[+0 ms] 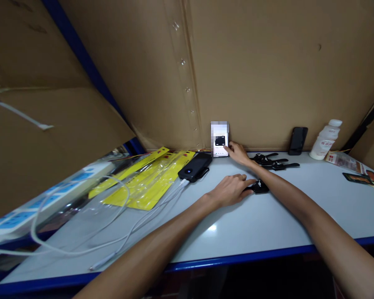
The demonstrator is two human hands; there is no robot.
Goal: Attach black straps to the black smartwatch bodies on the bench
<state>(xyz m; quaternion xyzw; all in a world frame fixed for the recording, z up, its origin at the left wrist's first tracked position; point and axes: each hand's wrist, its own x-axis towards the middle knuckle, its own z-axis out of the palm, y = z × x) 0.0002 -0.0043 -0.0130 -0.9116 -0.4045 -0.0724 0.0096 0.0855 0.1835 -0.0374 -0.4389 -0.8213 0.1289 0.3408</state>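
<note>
My left hand (230,190) is over the middle of the table, thumb and fingers closed on one end of a small black item with a silver metal part (260,187). Its exact kind I cannot make out. Farther back, my right hand (239,153) reaches to a lit phone (220,141) leaning upright against the cardboard wall. One fingertip touches its screen, and the hand holds nothing. Several similar black items with strap-like ends (277,165) lie just behind my right forearm, which hides part of them.
A black power bank (195,167) with white cables lies left of my hands, beside yellow and clear packaging (156,182). A white power strip (50,195) runs along the left edge. At the right are a dark phone (298,141), a white bottle (326,140) and small packets (358,178).
</note>
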